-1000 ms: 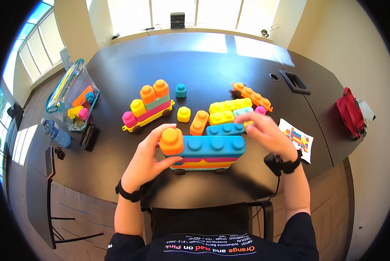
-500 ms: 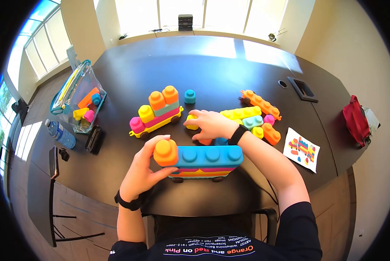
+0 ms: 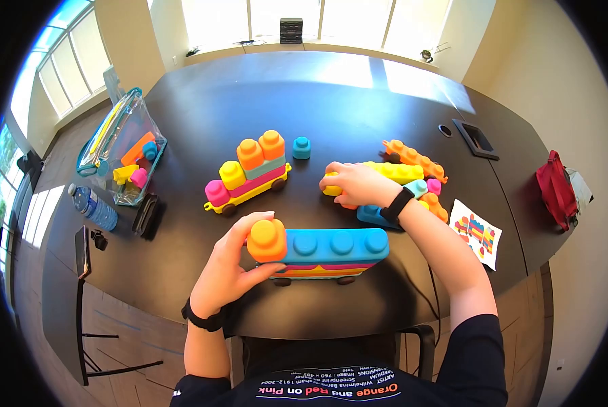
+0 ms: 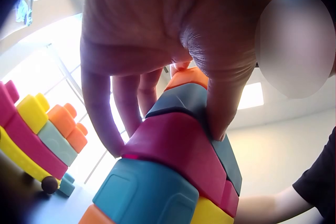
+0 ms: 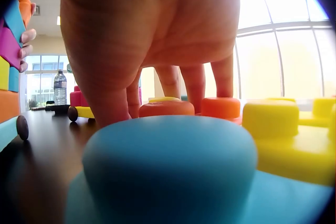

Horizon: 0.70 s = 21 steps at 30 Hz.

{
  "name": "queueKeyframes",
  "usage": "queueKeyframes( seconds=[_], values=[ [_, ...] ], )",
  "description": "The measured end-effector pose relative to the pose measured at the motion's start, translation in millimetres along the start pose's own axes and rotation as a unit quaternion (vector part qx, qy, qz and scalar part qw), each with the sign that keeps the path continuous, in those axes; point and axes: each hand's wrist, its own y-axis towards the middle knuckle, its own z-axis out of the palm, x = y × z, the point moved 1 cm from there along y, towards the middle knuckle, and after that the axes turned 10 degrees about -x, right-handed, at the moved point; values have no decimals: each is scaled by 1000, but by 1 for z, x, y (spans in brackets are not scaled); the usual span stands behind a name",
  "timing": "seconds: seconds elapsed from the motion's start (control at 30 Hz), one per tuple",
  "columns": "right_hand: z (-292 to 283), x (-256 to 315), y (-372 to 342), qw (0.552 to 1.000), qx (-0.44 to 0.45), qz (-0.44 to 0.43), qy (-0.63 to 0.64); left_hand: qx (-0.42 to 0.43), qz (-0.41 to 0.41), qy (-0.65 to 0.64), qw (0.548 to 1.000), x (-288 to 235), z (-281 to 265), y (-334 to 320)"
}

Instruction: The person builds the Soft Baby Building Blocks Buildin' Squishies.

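Head view showed the left hand gripping the left end of a wheeled stack, thumb and fingers curled round its orange top block, close to the near edge of the desk. Beyond it, the right hand had its fingers bent down round a small yellow block, its thumb by an orange block. A long blue block lay under that wrist. Towards the desk's left edge stood a yellow wagon carrying blocks; a picture sheet lay near the right edge.
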Motion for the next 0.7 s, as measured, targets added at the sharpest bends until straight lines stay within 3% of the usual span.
queueKeyframes(
  seconds=[0.23,0.33,0.43,0.5,0.6,0.7],
  values=[
    [-12,-22,-12,1000,-1,24,6,-3,7,-8,1000,2,0,0],
    [-15,-28,-3,996,46,73,18,-2,-3,-4,1000,0,1,1],
    [-8,-28,24,999,-12,20,28,-7,4,-6,1000,0,2,1],
    [1,-24,47,995,-86,-2,-54,-6,8,-7,1000,1,3,2],
    [13,-20,81,987,-102,14,-123,-4,4,-12,1000,1,4,2],
    [24,-24,102,989,-94,41,-108,9,-8,-21,1000,1,6,5]
  ],
)
